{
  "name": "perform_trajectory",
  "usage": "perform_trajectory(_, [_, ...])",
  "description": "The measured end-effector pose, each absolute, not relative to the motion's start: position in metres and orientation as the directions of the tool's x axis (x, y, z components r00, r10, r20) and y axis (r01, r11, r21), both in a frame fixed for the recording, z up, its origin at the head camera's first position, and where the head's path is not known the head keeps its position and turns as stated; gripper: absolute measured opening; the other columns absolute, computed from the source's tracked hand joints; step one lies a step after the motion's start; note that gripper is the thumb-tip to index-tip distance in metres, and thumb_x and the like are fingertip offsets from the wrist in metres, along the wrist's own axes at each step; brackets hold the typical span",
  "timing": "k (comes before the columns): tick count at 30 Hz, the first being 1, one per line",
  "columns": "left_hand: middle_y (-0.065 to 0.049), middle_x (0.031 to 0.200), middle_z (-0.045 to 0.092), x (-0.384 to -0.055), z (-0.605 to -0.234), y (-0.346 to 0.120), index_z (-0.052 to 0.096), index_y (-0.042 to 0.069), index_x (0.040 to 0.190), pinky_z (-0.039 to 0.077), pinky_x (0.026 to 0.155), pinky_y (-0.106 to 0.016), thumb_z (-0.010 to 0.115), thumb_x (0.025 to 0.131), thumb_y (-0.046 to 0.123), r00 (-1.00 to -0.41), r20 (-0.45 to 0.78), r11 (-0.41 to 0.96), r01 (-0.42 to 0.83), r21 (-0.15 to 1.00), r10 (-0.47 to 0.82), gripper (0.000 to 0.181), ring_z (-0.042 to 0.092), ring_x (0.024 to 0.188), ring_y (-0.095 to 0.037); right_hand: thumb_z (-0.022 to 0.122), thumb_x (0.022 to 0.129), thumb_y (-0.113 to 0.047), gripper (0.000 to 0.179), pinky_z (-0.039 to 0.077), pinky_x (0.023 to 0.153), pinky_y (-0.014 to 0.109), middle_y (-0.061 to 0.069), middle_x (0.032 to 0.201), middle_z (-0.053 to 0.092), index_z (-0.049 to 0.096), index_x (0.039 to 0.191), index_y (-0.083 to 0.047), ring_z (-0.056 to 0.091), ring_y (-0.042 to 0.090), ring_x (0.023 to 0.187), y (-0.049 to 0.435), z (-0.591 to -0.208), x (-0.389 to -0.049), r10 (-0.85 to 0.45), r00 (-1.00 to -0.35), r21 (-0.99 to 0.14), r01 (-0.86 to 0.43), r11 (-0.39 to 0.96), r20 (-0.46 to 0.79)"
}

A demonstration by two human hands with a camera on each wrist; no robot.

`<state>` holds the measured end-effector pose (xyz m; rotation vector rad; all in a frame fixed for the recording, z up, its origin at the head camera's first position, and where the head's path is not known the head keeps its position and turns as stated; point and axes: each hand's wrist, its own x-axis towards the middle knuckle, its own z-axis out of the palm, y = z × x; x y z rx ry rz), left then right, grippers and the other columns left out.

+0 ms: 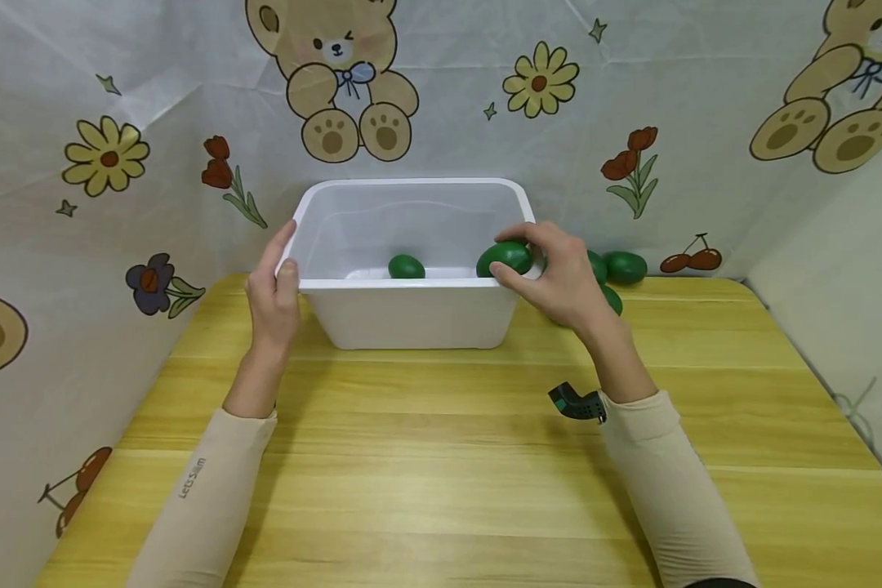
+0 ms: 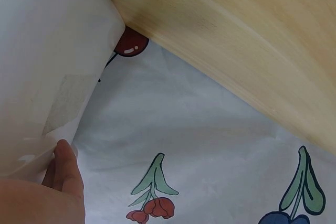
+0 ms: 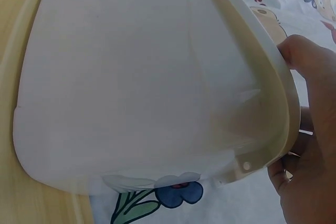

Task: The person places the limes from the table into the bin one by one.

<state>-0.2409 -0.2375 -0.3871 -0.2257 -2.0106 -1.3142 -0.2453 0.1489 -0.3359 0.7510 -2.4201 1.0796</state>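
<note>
A white plastic tub (image 1: 412, 317) stands upright against the back cloth. Its left end is held by my left hand (image 1: 273, 304), with the thumb near the front corner of the rim; in the left wrist view, fingers (image 2: 68, 166) touch the tub's side (image 2: 52, 66). My right hand (image 1: 559, 269) pinches a glossy green oval fruit (image 1: 510, 258) over the right end of the tub. Another green fruit (image 1: 407, 267) lies on the tub floor. In the right wrist view, a hand (image 3: 315, 108) is at the tub rim (image 3: 291, 98); the fruit is hidden there.
More green fruits (image 1: 625, 267) lie on the wooden table (image 1: 441, 457), right of the tub and partly behind my right hand. A printed cloth (image 1: 456, 106) with bears and flowers stands along the back and left. A small black device (image 1: 577, 403) sits at my right cuff.
</note>
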Motion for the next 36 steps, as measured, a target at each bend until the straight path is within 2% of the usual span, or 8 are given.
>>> perform_trajectory(6, [-0.005, 0.15, 0.063, -0.243, -0.389, -0.239, 0.058, 0.008, 0.151, 0.051, 0.106, -0.022, 0.041, 0.1, 0.027, -0.737, 0.641, 0.464, 0.501, 0.73, -0.214, 0.057, 0.063, 0.134, -0.028, 0.075, 0.094, -0.029, 0.028, 0.038, 0.081, 0.038, 0.004, 0.105, 0.071, 0.075, 0.116, -0.012, 0.052, 0.019, 0.092, 0.149, -0.337, -0.248, -0.343, -0.755, -0.513, -0.639, 0.572, 0.559])
perform_trajectory(11, [-0.003, 0.15, 0.063, -0.243, -0.387, -0.238, 0.058, 0.01, 0.151, 0.052, 0.107, -0.026, 0.041, 0.101, 0.027, -0.739, 0.64, 0.464, 0.5, 0.731, -0.213, 0.056, 0.063, 0.134, -0.026, 0.071, 0.097, -0.024, 0.022, 0.042, 0.084, 0.041, 0.006, 0.107, 0.074, 0.077, 0.113, -0.01, 0.058, 0.023, 0.099, 0.149, -0.337, -0.249, -0.354, -0.742, -0.493, -0.653, 0.576, 0.569])
perform_trajectory(18, [-0.008, 0.15, 0.063, -0.242, -0.386, -0.237, 0.058, 0.005, 0.151, 0.052, 0.105, -0.022, 0.039, 0.1, 0.023, -0.741, 0.631, 0.462, 0.487, 0.741, -0.23, 0.056, 0.063, 0.134, -0.032, 0.067, 0.099, -0.017, 0.015, 0.046, 0.086, 0.04, 0.006, 0.102, 0.074, 0.079, 0.104, -0.01, 0.062, 0.023, 0.101, 0.15, -0.337, -0.248, -0.345, -0.743, -0.5, -0.651, 0.571, 0.574])
perform_trajectory(23, [-0.006, 0.149, 0.064, -0.242, -0.387, -0.238, 0.059, 0.009, 0.15, 0.052, 0.103, -0.02, 0.04, 0.1, 0.026, -0.741, 0.632, 0.464, 0.488, 0.74, -0.228, 0.057, 0.064, 0.132, -0.03, 0.066, 0.1, -0.015, 0.017, 0.046, 0.086, 0.039, 0.007, 0.106, 0.075, 0.079, 0.109, -0.008, 0.063, 0.024, 0.102, 0.151, -0.339, -0.249, -0.332, -0.731, -0.493, -0.66, 0.568, 0.596])
perform_trajectory(30, [0.0, 0.148, 0.064, -0.239, -0.385, -0.238, 0.06, 0.013, 0.15, 0.052, 0.105, -0.022, 0.042, 0.1, 0.029, -0.741, 0.636, 0.461, 0.497, 0.735, -0.214, 0.056, 0.064, 0.133, -0.025, 0.068, 0.098, -0.009, 0.025, 0.055, 0.097, 0.039, 0.007, 0.12, 0.075, 0.074, 0.123, -0.006, 0.069, 0.022, 0.106, 0.161, -0.34, -0.25, -0.195, -0.721, -0.54, -0.645, 0.541, 0.665])
perform_trajectory(33, [-0.001, 0.149, 0.064, -0.239, -0.385, -0.238, 0.059, 0.012, 0.151, 0.051, 0.107, -0.023, 0.042, 0.101, 0.026, -0.741, 0.638, 0.462, 0.5, 0.733, -0.21, 0.055, 0.063, 0.134, -0.024, 0.068, 0.098, -0.007, 0.026, 0.058, 0.097, 0.039, 0.006, 0.119, 0.076, 0.075, 0.122, -0.008, 0.07, 0.02, 0.105, 0.167, -0.342, -0.253, -0.117, -0.74, -0.594, -0.615, 0.518, 0.663])
perform_trajectory(36, [-0.004, 0.15, 0.063, -0.24, -0.386, -0.237, 0.058, 0.01, 0.151, 0.05, 0.109, -0.024, 0.041, 0.102, 0.022, -0.742, 0.636, 0.463, 0.496, 0.734, -0.213, 0.054, 0.062, 0.136, -0.025, 0.068, 0.097, -0.005, 0.025, 0.058, 0.095, 0.032, 0.007, 0.117, 0.077, 0.076, 0.121, -0.007, 0.07, 0.02, 0.104, 0.174, -0.346, -0.255, -0.071, -0.752, -0.63, -0.595, 0.499, 0.655])
